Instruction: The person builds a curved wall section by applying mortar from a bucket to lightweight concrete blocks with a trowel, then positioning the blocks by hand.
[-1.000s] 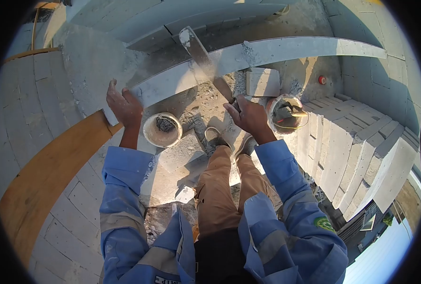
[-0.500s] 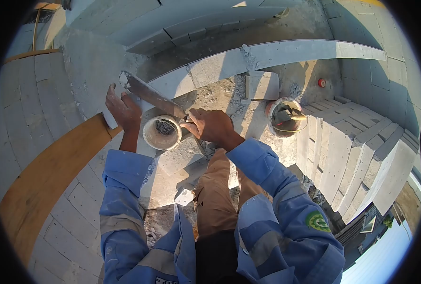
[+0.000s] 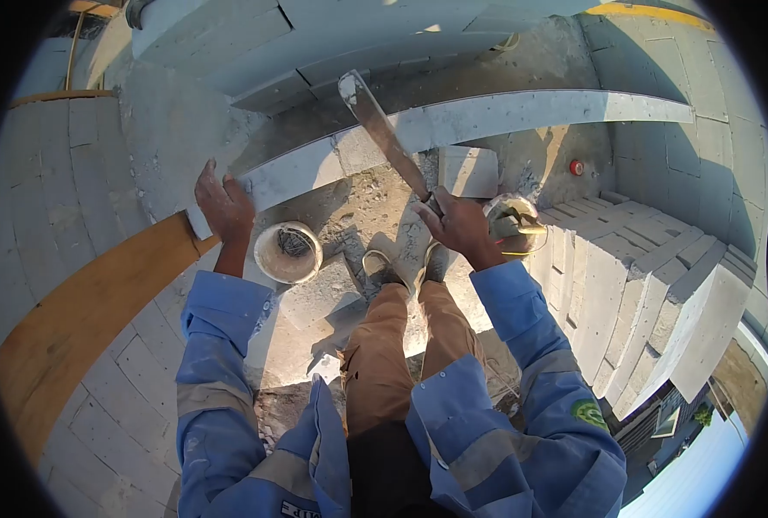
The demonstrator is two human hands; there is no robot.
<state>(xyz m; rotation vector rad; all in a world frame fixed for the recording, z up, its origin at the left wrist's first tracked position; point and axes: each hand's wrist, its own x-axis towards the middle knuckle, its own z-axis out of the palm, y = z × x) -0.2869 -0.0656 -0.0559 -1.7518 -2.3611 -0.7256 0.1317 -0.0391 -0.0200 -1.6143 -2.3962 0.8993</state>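
Observation:
My right hand (image 3: 463, 227) is wrapped round the handle of a long machete (image 3: 387, 138), its flat blade dusty and pale at the blunt tip. The blade points up and away to the left, crossing over the low pale block wall (image 3: 487, 118) in this view. My left hand (image 3: 225, 207) is at the wall's left end, fingers stretched out and holding nothing. Just right of that hand, below the wall, stands a white bucket (image 3: 267, 259) with grey metal bits inside.
A second bucket (image 3: 506, 211) with tools stands right of my right hand, beside stacked pale blocks (image 3: 604, 285). One loose block (image 3: 468, 171) leans near the wall. A curved-looking wooden board (image 3: 91, 302) runs along the left. A small red round object (image 3: 576, 167) lies farther right.
My right hand has moved right with the machete, away from the white bucket. The blade has swung from beside my left hand to pointing up over the wall. My left hand has barely moved.

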